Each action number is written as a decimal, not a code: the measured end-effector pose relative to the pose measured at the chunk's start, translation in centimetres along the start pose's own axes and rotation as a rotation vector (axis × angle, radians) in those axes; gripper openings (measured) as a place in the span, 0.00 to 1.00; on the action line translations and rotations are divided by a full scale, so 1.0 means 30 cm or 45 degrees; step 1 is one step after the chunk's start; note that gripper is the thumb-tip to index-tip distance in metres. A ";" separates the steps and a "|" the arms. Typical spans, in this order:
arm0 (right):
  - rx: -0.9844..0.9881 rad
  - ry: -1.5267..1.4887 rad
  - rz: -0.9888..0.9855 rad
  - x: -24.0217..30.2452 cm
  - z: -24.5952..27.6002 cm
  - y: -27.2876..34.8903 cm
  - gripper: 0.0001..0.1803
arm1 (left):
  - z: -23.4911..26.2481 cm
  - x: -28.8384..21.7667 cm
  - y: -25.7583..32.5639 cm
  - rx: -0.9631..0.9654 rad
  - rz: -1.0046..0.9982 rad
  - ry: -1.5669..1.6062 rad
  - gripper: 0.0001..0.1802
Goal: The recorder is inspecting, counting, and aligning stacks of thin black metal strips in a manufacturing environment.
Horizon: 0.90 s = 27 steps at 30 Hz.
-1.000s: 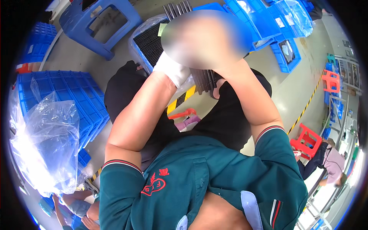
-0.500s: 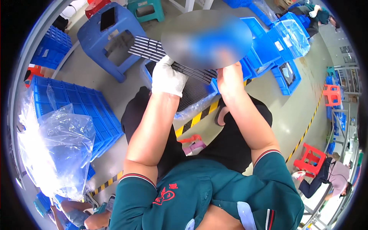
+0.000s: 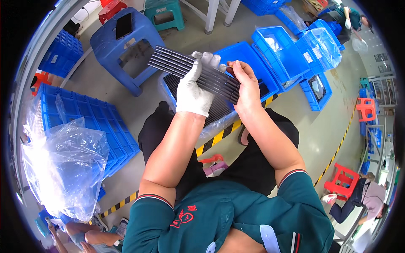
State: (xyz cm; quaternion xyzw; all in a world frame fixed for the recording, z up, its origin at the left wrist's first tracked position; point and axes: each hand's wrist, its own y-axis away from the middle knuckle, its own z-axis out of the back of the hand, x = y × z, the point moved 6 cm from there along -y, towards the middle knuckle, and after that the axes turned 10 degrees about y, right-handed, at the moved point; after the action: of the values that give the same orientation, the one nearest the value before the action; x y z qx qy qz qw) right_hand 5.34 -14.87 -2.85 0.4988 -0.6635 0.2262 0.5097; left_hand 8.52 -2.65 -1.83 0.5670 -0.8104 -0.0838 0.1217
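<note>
A flat row of several thin black strips [image 3: 168,61] with lighter marks slants across in front of me. My left hand [image 3: 193,93], in a white glove, is closed around the middle of the row, its thumb over the top. Bare, my right hand [image 3: 248,87] is curled at the right end of the strips, thumb and forefinger close together; part of its grip is hidden. Below the strips, more black strips [image 3: 219,110] lie in a plastic-lined blue crate. Just behind my hands stands an open blue bin [image 3: 239,52].
Stacked blue crates [image 3: 114,126] with clear plastic film [image 3: 69,164] stand at left. A blue stool [image 3: 107,42] with a phone [image 3: 123,26] is at the upper left. Other blue bins [image 3: 282,55] lie at the upper right. Black-and-yellow tape [image 3: 219,137] crosses the floor. Other people sit nearby.
Both hands and the strips show clearly now, where a blur covered part of them before. The gloved hand and strips sit slightly farther right and lower in the picture.
</note>
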 end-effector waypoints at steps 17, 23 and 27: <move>0.244 1.336 1.049 0.189 -0.071 0.101 0.04 | 0.066 -0.014 0.018 -0.076 0.139 -0.206 0.08; 0.251 1.331 1.114 0.207 -0.076 0.114 0.04 | 0.069 -0.011 0.016 -0.091 0.117 -0.272 0.09; 0.257 1.375 1.201 0.217 -0.089 0.123 0.06 | 0.092 -0.022 0.008 -0.128 0.088 -0.292 0.09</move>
State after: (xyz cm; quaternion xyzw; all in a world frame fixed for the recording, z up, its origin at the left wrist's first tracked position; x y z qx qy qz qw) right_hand 3.36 -14.04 4.79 0.0225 -0.4395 0.6972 0.5659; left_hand 7.71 -1.95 -4.47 0.5185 -0.8328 -0.1844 0.0595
